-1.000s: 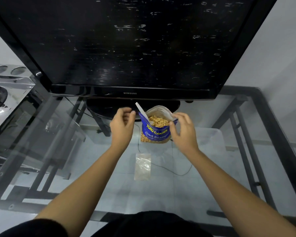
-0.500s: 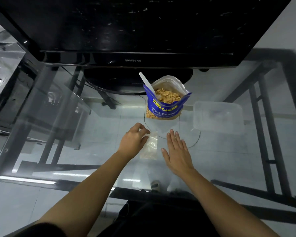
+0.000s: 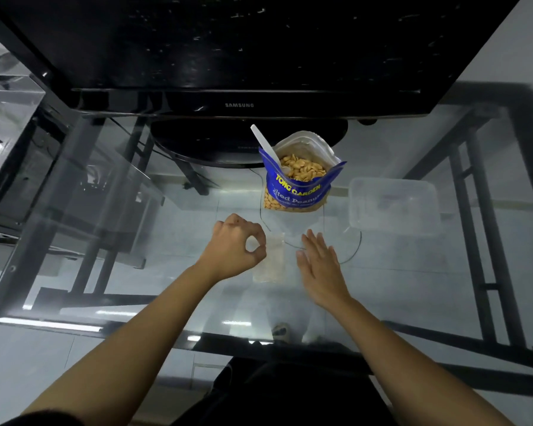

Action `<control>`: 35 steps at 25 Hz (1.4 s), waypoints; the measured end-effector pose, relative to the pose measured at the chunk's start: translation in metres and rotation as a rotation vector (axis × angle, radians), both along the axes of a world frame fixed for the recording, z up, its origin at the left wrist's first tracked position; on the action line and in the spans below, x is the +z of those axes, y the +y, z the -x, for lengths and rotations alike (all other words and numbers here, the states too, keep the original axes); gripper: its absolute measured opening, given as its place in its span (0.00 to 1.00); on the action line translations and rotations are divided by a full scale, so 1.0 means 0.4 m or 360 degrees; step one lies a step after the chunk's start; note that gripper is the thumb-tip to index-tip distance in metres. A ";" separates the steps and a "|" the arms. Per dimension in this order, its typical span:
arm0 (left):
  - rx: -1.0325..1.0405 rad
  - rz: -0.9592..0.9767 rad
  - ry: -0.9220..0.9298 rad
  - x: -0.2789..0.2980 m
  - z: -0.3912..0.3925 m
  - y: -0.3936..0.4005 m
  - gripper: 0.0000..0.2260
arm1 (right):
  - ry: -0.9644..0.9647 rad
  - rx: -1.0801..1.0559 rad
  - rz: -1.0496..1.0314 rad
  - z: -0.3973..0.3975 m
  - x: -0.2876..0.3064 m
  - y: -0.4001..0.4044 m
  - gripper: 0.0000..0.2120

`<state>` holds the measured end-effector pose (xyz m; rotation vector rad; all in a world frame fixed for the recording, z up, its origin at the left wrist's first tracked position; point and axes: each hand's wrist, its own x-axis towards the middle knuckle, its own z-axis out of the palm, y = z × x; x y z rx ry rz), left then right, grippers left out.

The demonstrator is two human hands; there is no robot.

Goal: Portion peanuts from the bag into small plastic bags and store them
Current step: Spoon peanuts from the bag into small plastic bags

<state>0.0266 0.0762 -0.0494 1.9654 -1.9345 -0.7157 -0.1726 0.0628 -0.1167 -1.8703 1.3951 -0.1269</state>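
A small plastic bag (image 3: 270, 256) is lying flat on the glass desk (image 3: 173, 229) at frame centre. The left hand (image 3: 234, 245) is pinching its left edge with curled fingers; the right hand (image 3: 319, 265) is hovering flat just right of it, fingers straight. Above, the open peanut bag (image 3: 296, 179) is standing with a white spoon (image 3: 263, 142) inside. A clear container (image 3: 393, 204) is sitting right. A black television (image 3: 237, 50) is filling the top; pale floor tiles are showing through the glass.
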 end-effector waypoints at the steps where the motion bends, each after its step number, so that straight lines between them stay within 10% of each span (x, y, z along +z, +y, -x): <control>1: 0.0056 -0.0087 0.0214 0.036 -0.004 -0.007 0.02 | -0.0309 -0.0172 -0.0213 -0.006 0.041 -0.003 0.24; 4: 0.0274 -0.0154 0.0758 0.136 -0.010 -0.038 0.06 | -0.1025 -0.0434 -0.0592 -0.022 0.162 -0.010 0.19; 14: 0.0204 -0.0189 0.1271 0.335 -0.034 -0.140 0.11 | -0.1303 -0.0431 -0.0204 0.017 0.381 -0.143 0.21; 35: 0.0222 0.0067 0.0950 0.293 0.003 -0.209 0.07 | -0.1094 -0.0277 -0.0160 0.063 0.393 -0.241 0.28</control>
